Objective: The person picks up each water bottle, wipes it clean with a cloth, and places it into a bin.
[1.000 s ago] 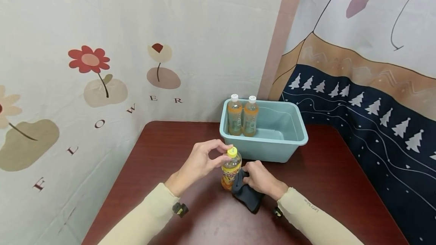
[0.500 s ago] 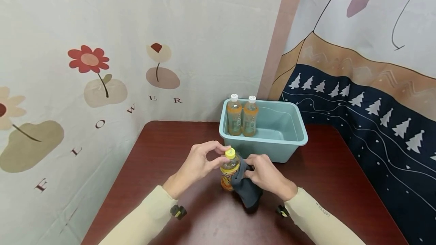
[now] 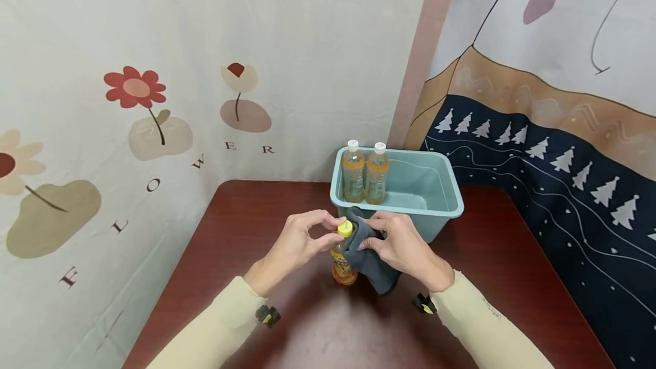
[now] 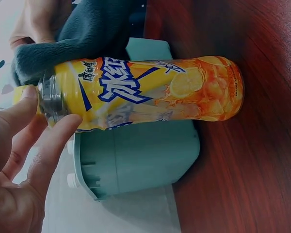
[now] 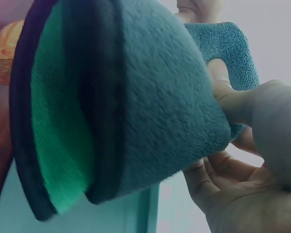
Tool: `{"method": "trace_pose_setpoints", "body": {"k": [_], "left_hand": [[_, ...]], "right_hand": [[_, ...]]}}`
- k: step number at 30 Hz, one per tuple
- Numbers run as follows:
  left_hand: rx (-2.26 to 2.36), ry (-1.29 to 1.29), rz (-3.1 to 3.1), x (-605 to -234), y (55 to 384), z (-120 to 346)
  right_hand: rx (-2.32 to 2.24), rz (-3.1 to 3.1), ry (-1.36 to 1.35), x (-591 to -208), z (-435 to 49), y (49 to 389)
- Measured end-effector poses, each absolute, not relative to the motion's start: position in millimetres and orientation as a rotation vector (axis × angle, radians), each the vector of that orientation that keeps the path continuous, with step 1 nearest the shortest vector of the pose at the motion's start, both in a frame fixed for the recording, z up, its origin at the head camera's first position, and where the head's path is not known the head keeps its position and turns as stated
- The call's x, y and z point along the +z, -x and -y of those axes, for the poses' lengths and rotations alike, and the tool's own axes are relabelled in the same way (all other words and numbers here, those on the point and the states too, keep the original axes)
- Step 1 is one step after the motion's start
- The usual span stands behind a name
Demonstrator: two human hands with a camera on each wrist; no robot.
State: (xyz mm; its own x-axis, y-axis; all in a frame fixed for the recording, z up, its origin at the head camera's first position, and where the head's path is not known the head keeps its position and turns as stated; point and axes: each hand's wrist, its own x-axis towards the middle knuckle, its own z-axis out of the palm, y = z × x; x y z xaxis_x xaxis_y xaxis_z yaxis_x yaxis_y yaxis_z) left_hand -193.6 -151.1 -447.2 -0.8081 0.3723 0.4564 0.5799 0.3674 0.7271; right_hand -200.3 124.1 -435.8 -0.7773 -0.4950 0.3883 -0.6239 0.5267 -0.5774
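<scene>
A drink bottle (image 3: 344,269) with a yellow cap and a yellow-orange label stands upright on the table. My left hand (image 3: 302,241) pinches its cap between thumb and fingers; the left wrist view shows the label and amber base of the bottle (image 4: 150,92). My right hand (image 3: 402,244) grips a dark grey cloth (image 3: 376,263), bunched against the right side of the bottle near its neck. In the right wrist view the cloth (image 5: 165,92) hangs folded from the thumb and fingers, its green underside showing. The cloth hides part of the bottle in the head view.
Behind the hands a light blue bin (image 3: 425,209) stands on the dark red table (image 3: 246,221). Two white-capped bottles (image 3: 376,175) are upright in the bin's left end. Printed curtains (image 3: 307,44) hang close behind the table and along its right side.
My right hand has risen with the cloth, from the lower side of the bottle up to its neck. The left hand keeps its pinch on the cap, barely moving.
</scene>
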Motion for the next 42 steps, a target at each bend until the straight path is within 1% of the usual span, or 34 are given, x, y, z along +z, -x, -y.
{"method": "trace_pose_setpoints", "body": {"k": [9,22,25,33,42], "left_hand": [[-1.379,0.832,2.465,-445,192,150],[-1.162,0.854,2.504,-437,192,149],[-1.177,0.845,2.535,-434,191,149],[-1.391,0.809,2.578,-432,185,146],[-1.182,0.824,2.502,-431,189,141]], "right_hand": [[1.116,2.544,-1.005,-425,-119,202],[1.086,2.574,-0.960,-426,-129,200],[1.080,2.571,-0.931,-427,-135,199],[1.055,2.571,-0.876,-432,-153,196],[1.074,2.590,-0.888,-436,-159,197]]}}
